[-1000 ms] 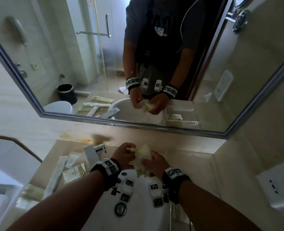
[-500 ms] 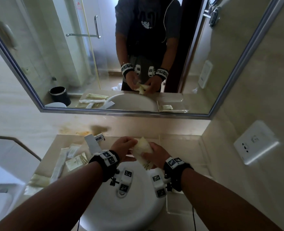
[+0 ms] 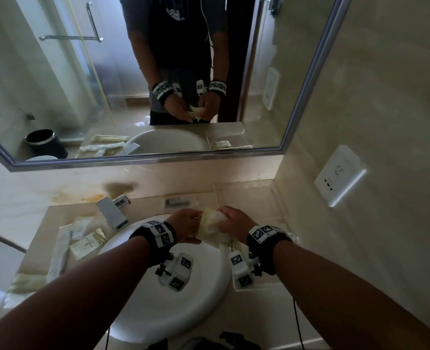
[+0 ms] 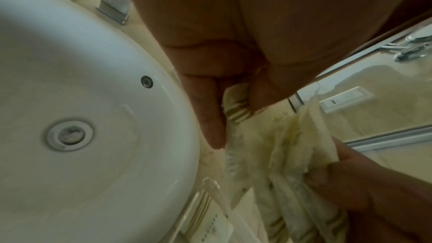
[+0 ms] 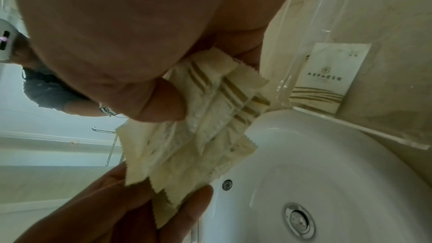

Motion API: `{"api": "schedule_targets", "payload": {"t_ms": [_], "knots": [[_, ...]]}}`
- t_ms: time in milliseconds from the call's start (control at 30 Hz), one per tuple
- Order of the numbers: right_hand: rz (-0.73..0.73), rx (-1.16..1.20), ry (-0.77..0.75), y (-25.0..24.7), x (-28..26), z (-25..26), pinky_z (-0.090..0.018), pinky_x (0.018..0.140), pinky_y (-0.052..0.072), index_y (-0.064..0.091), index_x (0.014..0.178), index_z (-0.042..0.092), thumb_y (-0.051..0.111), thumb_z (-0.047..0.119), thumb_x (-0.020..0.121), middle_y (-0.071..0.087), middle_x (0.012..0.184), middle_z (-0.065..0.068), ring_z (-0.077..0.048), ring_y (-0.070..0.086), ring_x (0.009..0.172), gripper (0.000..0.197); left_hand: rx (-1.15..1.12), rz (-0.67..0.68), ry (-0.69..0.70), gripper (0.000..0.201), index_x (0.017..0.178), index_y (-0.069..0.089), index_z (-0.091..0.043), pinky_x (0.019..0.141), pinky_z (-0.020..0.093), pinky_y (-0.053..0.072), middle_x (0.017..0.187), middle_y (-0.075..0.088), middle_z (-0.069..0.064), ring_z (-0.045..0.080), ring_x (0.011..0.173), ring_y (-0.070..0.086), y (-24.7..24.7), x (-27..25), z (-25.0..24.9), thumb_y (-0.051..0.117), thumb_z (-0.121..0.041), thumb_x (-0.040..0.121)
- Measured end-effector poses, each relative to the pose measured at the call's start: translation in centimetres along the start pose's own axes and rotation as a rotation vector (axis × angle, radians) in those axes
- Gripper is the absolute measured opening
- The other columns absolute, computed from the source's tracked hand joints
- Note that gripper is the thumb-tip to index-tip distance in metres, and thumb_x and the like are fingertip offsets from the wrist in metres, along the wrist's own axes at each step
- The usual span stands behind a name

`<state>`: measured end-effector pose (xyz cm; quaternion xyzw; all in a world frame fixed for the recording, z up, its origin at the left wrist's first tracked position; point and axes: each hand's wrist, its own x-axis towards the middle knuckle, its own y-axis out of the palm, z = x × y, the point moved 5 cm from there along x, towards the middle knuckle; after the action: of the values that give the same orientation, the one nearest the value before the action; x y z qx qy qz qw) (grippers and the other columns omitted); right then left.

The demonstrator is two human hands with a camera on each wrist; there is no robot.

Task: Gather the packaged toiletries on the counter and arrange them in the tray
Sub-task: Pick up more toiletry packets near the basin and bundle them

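Note:
Both hands hold one stack of cream packaged toiletries (image 3: pixel 210 222) over the sink's back right rim. My left hand (image 3: pixel 196 223) pinches the stack's left end, thumb and fingers (image 4: pixel 210 117) on the packets (image 4: pixel 268 145). My right hand (image 3: pixel 224 221) grips the right end, its thumb (image 5: pixel 161 99) pressed on the striped packets (image 5: pixel 205 117). The clear acrylic tray (image 3: pixel 272 198) stands right of the sink, just beyond the hands. One printed packet (image 5: pixel 327 77) lies flat in the tray (image 5: pixel 304 43). More packets (image 3: pixel 86 245) lie loose on the counter at the left.
A white round sink (image 3: pixel 171 299) fills the middle, with a chrome faucet (image 3: pixel 113 210) at its back left. A long white packet (image 3: pixel 59 253) lies near the counter's left edge. The mirror and a wall socket (image 3: pixel 340 175) close off the back and right.
The head camera has drawn back and tilted down. Both hands still hold the stack of packets at the sink's back rim, shifted slightly toward the tray.

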<state>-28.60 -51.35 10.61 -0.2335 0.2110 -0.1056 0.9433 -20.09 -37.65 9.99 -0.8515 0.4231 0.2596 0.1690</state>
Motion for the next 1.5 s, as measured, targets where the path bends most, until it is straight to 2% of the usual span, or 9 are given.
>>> {"api": "schedule_targets", "payload": {"t_ms": [267, 467, 567, 633, 833, 1133, 1267, 1367, 1500], "knots": [[-0.095, 0.139, 0.044, -1.8, -0.6, -1.2, -0.034, 0.068, 0.048, 0.06, 0.095, 0.022, 0.061, 0.028, 0.059, 0.06, 0.085, 0.0, -0.021, 0.056, 0.082, 0.037, -0.038, -0.012, -0.041, 0.025, 0.087, 0.063, -0.013, 0.083, 0.043, 0.055, 0.089, 0.062, 0.014, 0.031, 0.085, 0.062, 2.2, 1.0, -0.5, 0.043, -0.004, 0.099], [-0.066, -0.035, 0.012, -1.7, 0.2, -1.1, -0.041, 0.081, 0.055, 0.058, 0.115, 0.019, 0.069, 0.033, 0.073, 0.064, 0.105, -0.006, -0.025, 0.061, 0.094, 0.045, -0.122, -0.014, -0.058, 0.024, 0.112, 0.065, 0.001, 0.083, 0.047, 0.057, 0.111, 0.067, 0.025, 0.036, 0.093, 0.066, 3.0, 1.5, -1.3, 0.049, -0.007, 0.095], [-0.055, -0.123, 0.012, -1.5, 0.7, -1.2, -0.04, 0.087, 0.053, 0.054, 0.125, 0.019, 0.065, 0.029, 0.083, 0.064, 0.114, -0.007, -0.024, 0.06, 0.1, 0.044, -0.31, 0.014, -0.147, 0.041, 0.12, 0.06, 0.0, 0.07, 0.04, 0.061, 0.119, 0.066, 0.023, 0.036, 0.098, 0.067, 3.2, 1.8, -1.2, 0.054, -0.032, 0.095], [-0.035, -0.178, -0.003, -1.3, 0.8, -1.1, -0.036, 0.085, 0.051, 0.054, 0.128, 0.017, 0.062, 0.029, 0.083, 0.063, 0.117, -0.009, -0.023, 0.06, 0.099, 0.047, -0.198, 0.052, -0.111, 0.04, 0.116, 0.062, -0.008, 0.08, 0.042, 0.06, 0.117, 0.068, 0.019, 0.032, 0.102, 0.068, 3.2, 1.8, -1.4, 0.061, -0.04, 0.092], [-0.067, -0.097, -0.041, -1.0, 0.7, -2.0, -0.04, 0.086, 0.055, 0.058, 0.132, 0.018, 0.067, 0.05, 0.076, 0.062, 0.123, -0.009, -0.021, 0.062, 0.103, 0.065, -0.103, 0.065, 0.032, 0.047, 0.125, 0.055, -0.024, 0.076, 0.051, 0.06, 0.125, 0.054, 0.012, 0.035, 0.107, 0.062, 2.9, 2.2, -1.5, 0.06, 0.004, 0.088], [-0.055, 0.451, 0.14, -0.9, -1.3, -6.5, -0.04, 0.061, 0.059, 0.055, 0.127, 0.019, 0.073, 0.014, 0.084, 0.062, 0.113, -0.018, -0.03, 0.068, 0.085, 0.048, 0.011, 0.124, 0.067, 0.041, 0.105, 0.06, -0.019, 0.078, 0.052, 0.059, 0.117, 0.054, 0.015, 0.031, 0.096, 0.063, 4.3, 2.6, -1.1, 0.047, 0.015, 0.086], [-0.174, 0.33, 0.157, -1.6, -1.6, -7.9, -0.034, 0.057, 0.058, 0.051, 0.132, 0.027, 0.077, 0.023, 0.079, 0.058, 0.118, -0.008, -0.026, 0.067, 0.09, 0.059, 0.409, 0.054, 0.11, 0.042, 0.115, 0.055, -0.02, 0.065, 0.042, 0.062, 0.121, 0.051, 0.011, 0.026, 0.094, 0.06, 5.1, 3.3, -1.3, 0.064, 0.002, 0.081], [-0.183, 0.243, 0.157, -1.7, -1.8, -9.3, -0.028, 0.055, 0.055, 0.05, 0.134, 0.029, 0.08, 0.029, 0.075, 0.061, 0.12, -0.009, -0.024, 0.067, 0.091, 0.066, 0.798, 0.152, 0.142, 0.083, 0.139, 0.041, -0.028, 0.069, 0.04, 0.062, 0.132, 0.049, 0.003, 0.022, 0.096, 0.063, 6.8, 3.7, -0.7, 0.084, -0.023, 0.068], [-0.178, 0.221, 0.18, -1.9, -2.4, -10.7, -0.028, 0.061, 0.056, 0.045, 0.137, 0.035, 0.079, 0.037, 0.073, 0.062, 0.122, -0.004, -0.023, 0.066, 0.1, 0.072, 1.19, 0.239, 0.253, 0.113, 0.151, 0.023, -0.025, 0.098, 0.039, 0.051, 0.143, 0.041, 0.004, 0.025, 0.122, 0.054, 9.4, 4.1, 0.1, 0.086, -0.048, 0.06]]}}
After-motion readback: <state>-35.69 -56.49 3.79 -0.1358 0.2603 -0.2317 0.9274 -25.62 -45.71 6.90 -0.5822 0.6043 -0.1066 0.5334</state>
